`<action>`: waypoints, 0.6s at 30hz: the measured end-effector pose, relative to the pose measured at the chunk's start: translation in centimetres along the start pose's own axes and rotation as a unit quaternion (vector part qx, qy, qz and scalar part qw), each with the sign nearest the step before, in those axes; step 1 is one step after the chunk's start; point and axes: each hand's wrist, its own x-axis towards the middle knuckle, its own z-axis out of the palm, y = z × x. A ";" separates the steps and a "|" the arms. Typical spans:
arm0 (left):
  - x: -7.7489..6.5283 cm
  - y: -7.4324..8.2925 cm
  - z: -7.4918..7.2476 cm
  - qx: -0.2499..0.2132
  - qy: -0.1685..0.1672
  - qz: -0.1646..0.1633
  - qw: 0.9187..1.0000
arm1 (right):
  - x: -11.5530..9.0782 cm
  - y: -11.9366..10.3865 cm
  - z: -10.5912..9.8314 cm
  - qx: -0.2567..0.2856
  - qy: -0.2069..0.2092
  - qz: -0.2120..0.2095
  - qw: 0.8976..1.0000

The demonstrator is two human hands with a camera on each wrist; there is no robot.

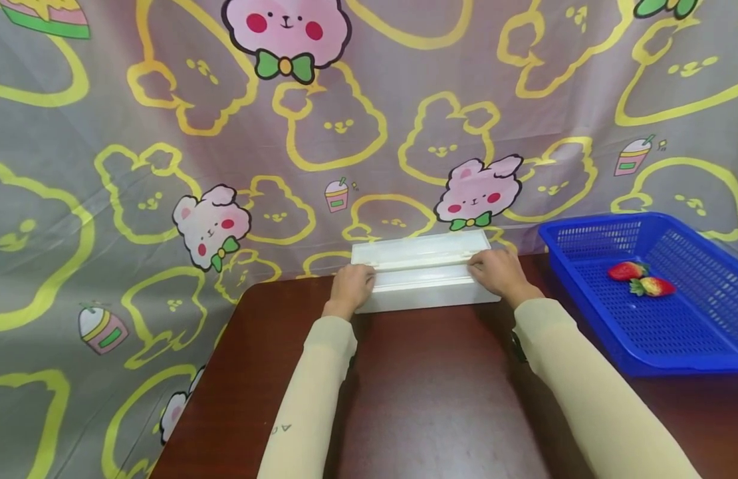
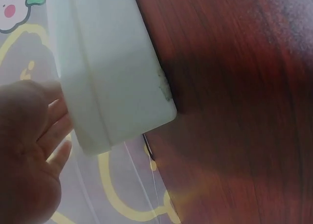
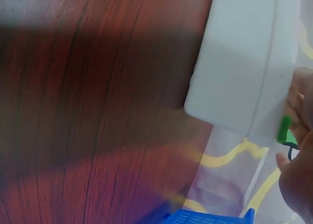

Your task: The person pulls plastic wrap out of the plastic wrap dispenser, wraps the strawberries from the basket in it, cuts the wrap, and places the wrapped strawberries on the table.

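Observation:
A long white box (image 1: 429, 297) with its top open lies across the back of the table. At its left end, the left hand (image 1: 352, 287) pinches the upper edge with bent fingers. My right hand (image 1: 499, 271) pinches the same edge at the opposite end. Between the hands runs a pale strip, with the white lid (image 1: 419, 247) standing up behind it. In the left wrist view, the left fingers (image 2: 58, 123) reach behind the box, their tips partly hidden. A small green piece (image 3: 283, 129) shows at the box's corner beside the right hand in the right wrist view.
A blue plastic basket (image 1: 584, 326) stands to the right, holding two strawberries (image 1: 652, 287). The dark brown wooden table (image 1: 429, 392) extends toward me. Right behind the box hangs a grey patterned cloth (image 1: 339, 153).

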 end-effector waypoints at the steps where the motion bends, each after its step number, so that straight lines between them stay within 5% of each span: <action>1: 0.0 -0.1 0.0 0.000 0.003 0.001 1.000 | 0.0 0.1 0.1 -0.003 0.008 -0.009 1.000; 8: 0.3 -0.4 -0.1 0.022 0.025 0.020 0.999 | 0.3 1.0 0.8 -0.052 0.062 -0.109 0.991; 18: 1.0 0.0 0.0 0.116 0.017 0.054 0.992 | 1.2 1.5 0.2 -0.182 0.028 -0.191 0.964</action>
